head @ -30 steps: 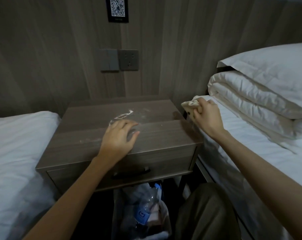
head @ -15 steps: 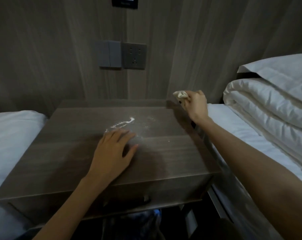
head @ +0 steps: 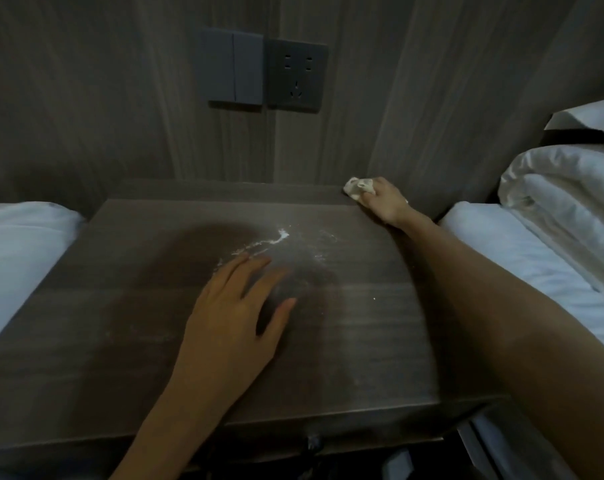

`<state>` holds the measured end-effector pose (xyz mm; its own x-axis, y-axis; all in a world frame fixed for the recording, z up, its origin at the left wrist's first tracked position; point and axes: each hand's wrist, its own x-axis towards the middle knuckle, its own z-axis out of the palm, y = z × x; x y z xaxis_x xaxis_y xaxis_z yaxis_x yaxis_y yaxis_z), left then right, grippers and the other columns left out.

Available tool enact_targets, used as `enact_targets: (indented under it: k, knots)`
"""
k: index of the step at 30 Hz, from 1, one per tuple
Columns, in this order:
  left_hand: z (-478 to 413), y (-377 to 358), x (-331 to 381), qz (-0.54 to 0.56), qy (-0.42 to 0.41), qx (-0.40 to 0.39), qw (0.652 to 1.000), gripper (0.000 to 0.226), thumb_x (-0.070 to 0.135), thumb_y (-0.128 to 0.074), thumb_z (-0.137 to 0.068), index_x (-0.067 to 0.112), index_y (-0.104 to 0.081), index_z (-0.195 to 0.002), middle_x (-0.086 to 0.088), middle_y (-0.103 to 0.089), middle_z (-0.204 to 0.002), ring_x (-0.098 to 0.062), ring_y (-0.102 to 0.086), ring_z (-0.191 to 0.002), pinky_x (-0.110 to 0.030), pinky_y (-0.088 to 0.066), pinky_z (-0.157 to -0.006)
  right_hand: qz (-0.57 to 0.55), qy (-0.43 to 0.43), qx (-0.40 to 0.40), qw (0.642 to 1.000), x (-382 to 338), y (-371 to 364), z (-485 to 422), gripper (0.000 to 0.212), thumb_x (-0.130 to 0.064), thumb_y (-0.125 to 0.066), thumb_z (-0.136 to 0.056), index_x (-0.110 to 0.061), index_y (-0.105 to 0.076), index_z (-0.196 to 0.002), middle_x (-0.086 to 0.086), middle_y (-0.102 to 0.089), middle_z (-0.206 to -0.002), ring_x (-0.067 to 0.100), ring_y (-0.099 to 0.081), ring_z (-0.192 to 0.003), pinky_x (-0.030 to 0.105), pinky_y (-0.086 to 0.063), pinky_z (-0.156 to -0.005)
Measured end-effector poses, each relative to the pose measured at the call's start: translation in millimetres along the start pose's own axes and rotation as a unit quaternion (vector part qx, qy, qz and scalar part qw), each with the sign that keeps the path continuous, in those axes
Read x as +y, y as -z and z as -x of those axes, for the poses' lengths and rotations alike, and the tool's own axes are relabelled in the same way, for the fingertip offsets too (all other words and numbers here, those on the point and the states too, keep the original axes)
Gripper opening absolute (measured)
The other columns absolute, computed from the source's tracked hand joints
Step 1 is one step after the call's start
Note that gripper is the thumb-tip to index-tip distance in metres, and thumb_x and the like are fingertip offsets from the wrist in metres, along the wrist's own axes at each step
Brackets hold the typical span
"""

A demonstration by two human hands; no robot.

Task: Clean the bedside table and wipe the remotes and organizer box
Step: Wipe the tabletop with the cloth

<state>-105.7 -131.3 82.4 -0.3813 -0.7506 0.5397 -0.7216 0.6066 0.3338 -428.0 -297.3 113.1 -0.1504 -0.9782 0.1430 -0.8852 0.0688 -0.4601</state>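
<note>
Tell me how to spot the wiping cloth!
Start at the wooden table. Go to its far right corner by the wall, where the right hand grips a small crumpled cloth. It is the only pale, scrunched lump there, unlike the thin white powder streak mid-table.

Nothing readable showing; no text, brand or number appearing on wall socket [head: 296, 76], switch [head: 232, 65] or bedside table [head: 363, 341].
</note>
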Motion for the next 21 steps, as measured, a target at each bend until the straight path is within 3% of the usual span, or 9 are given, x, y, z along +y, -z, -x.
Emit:
enact_targets:
  k: [4, 9, 18, 21]
  knots:
    - [1, -1, -1, 0.001, -0.004, 0.001, 1.000, 0.046, 0.046, -0.042, -0.093, 0.020, -0.061, -0.125, -0.001, -0.057, -0.132, -0.021, -0.045, -0.131, -0.043, -0.042, -0.106, -0.052, -0.046, -0.021, 0.997, 6, 7, 12, 0.036, -0.029, -0.044, -0.100, -0.011, -0.059, -0.127, 0.008, -0.059, -0.126, 0.025, -0.055, -0.115, 0.031, -0.040, -0.094]
    - [0, -1, -2, 0.005, 0.003, 0.005, 1.000, 0.046, 0.046, -0.041, -0.093, 0.019, -0.062, -0.124, -0.003, -0.058, -0.131, -0.022, -0.047, -0.129, -0.043, -0.044, -0.104, -0.088, -0.032, -0.012, 0.996, 11, 8, 37, 0.036, -0.032, -0.043, -0.101, -0.013, -0.065, -0.122, 0.008, -0.065, -0.121, 0.022, -0.059, -0.110, 0.028, -0.042, -0.086]
    - [2, 6, 1, 0.005, -0.004, -0.002, 1.000, 0.051, 0.046, -0.037, -0.092, 0.016, -0.062, -0.124, -0.005, -0.058, -0.129, -0.021, -0.049, -0.124, -0.035, -0.039, -0.105, -0.180, -0.012, -0.039, 0.983, 9, 18, 111, 0.027, -0.018, -0.047, -0.099, -0.022, -0.071, -0.111, -0.004, -0.068, -0.120, 0.009, -0.060, -0.113, 0.021, -0.041, -0.101]
    - [3, 10, 4, 0.007, -0.008, 0.003, 1.000, 0.048, 0.044, -0.040, -0.093, 0.015, -0.062, -0.124, -0.006, -0.057, -0.130, -0.021, -0.049, -0.123, -0.036, -0.040, -0.105, -0.194, -0.012, -0.057, 0.979, 14, 20, 134, 0.028, -0.018, -0.048, -0.098, -0.022, -0.073, -0.111, -0.006, -0.068, -0.121, 0.009, -0.060, -0.115, 0.027, -0.042, -0.107]
